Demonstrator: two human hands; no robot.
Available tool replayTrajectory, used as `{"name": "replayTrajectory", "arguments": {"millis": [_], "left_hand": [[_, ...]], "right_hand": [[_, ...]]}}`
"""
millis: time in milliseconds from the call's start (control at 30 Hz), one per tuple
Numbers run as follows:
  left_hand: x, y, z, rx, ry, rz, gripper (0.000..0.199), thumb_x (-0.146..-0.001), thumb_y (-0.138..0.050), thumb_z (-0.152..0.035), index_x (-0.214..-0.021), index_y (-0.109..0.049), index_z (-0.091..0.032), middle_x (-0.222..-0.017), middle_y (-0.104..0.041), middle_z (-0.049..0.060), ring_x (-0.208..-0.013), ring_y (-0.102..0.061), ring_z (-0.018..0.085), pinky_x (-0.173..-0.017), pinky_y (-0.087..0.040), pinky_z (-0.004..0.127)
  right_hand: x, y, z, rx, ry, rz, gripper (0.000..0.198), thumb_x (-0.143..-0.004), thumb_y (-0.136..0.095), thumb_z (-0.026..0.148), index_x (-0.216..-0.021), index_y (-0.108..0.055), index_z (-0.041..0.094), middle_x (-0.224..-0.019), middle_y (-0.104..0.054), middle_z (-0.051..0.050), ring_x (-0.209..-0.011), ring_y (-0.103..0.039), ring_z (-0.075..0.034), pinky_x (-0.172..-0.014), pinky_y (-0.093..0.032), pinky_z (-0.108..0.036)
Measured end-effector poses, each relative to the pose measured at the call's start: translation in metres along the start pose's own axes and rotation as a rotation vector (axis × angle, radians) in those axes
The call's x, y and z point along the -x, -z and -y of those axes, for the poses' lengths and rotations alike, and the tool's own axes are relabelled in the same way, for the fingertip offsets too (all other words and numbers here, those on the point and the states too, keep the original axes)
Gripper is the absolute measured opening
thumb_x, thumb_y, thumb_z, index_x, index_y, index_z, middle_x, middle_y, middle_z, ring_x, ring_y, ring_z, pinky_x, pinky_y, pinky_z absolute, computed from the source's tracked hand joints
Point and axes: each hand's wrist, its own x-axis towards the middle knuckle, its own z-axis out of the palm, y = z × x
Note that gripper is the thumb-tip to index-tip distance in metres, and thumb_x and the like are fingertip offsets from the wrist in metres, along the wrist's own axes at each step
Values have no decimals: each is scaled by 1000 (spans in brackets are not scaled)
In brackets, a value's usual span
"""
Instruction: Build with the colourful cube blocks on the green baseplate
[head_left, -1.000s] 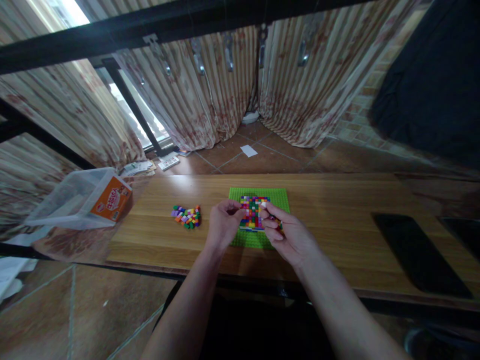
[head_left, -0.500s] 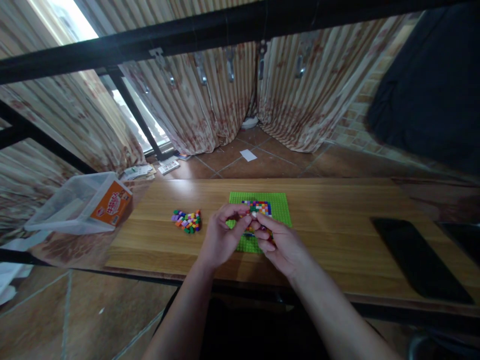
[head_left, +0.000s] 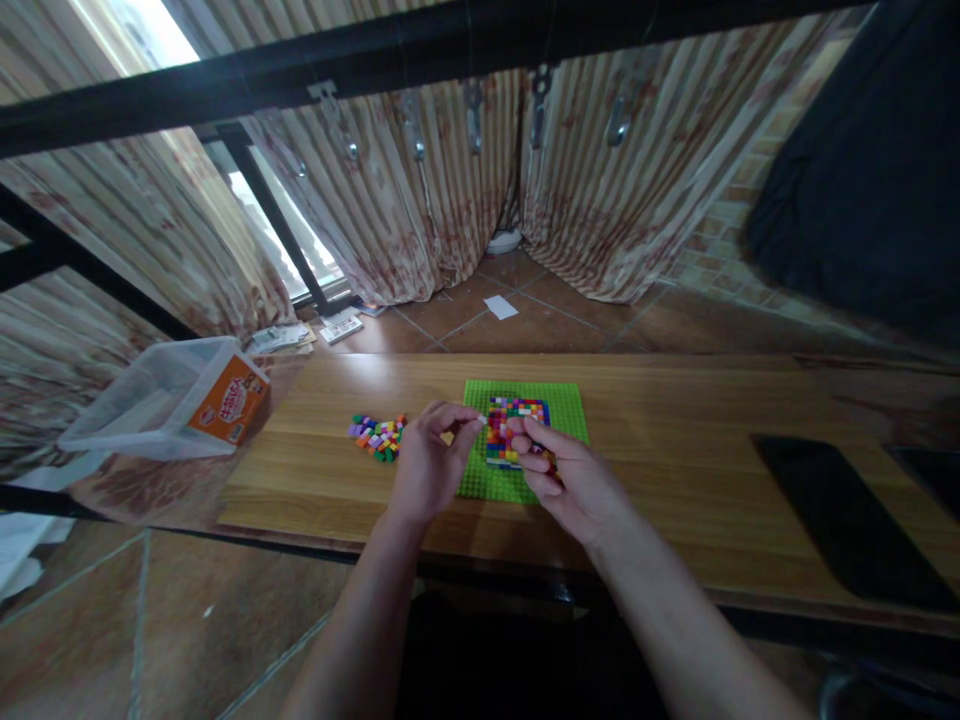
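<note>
My left hand pinches a small white toy brick between thumb and forefinger, just left of the brick mosaic. My right hand is curled over the mosaic's right side, thumb and forefinger together. Small coloured bricks show partly under its bent fingers; how many is hidden. Below both hands lies a green studded baseplate. On it sits a block of multicoloured bricks, partly covered by the right hand. A loose pile of coloured bricks lies left of my left hand, on the wooden table.
A clear plastic box with an orange label stands beyond the table's left end. At the right end lies a flat black object. A black metal bar crosses above the table's far side, with striped curtains behind.
My hands have come apart: the left moved left with the white brick, uncovering more of the mosaic. The right hand stays over the mosaic's right side. The view has shifted slightly.
</note>
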Motion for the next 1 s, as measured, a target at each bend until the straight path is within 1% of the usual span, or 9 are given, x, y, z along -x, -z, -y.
{"name": "replayTrajectory", "arguments": {"millis": [200,400,500,667,867,1000], "left_hand": [[-1,-7,7,-233,-5,82,15,-85,-58,-17,-80,-72,-20,-82,-70,3,-75,-64,15,-74,-48,27],[-1,-15,9,-290,9,105,16,-87,-57,-20,-85,-73,-21,-87,-73,4,-77,-66,16,-75,-48,27],[-1,-19,9,-281,42,102,16,-86,-58,-20,-86,-73,-22,-88,-75,4,-77,-67,16,-75,-49,27],[-1,-23,8,-235,97,65,12,-83,-60,-18,-88,-71,-22,-86,-75,3,-77,-69,17,-75,-51,29],[-1,-24,12,-153,121,61,12,-81,-61,-16,-87,-69,-21,-87,-75,3,-78,-69,17,-76,-52,29],[-1,-22,14,-45,147,65,12,-80,-60,-15,-86,-69,-20,-87,-75,4,-78,-69,16,-75,-52,27]], "right_hand": [[1,4,7,-30,17,-15,10,-78,-70,18,-80,-69,8,-62,-55,2,-41,-35,1,-28,-20,-7],[3,2,8,-46,14,-45,10,-82,-64,16,-81,-68,7,-61,-55,2,-40,-36,1,-28,-20,-7],[3,2,9,-43,13,-43,9,-81,-65,16,-81,-68,8,-61,-55,2,-40,-36,1,-28,-21,-7],[3,2,10,-33,11,-39,8,-78,-69,17,-80,-68,9,-60,-55,3,-40,-35,1,-28,-20,-7],[4,2,10,-41,10,-43,10,-84,-61,15,-82,-67,8,-60,-55,3,-40,-35,0,-27,-20,-7],[3,3,9,-46,10,-42,9,-83,-62,15,-82,-67,8,-61,-55,2,-40,-35,0,-27,-20,-7]]}}
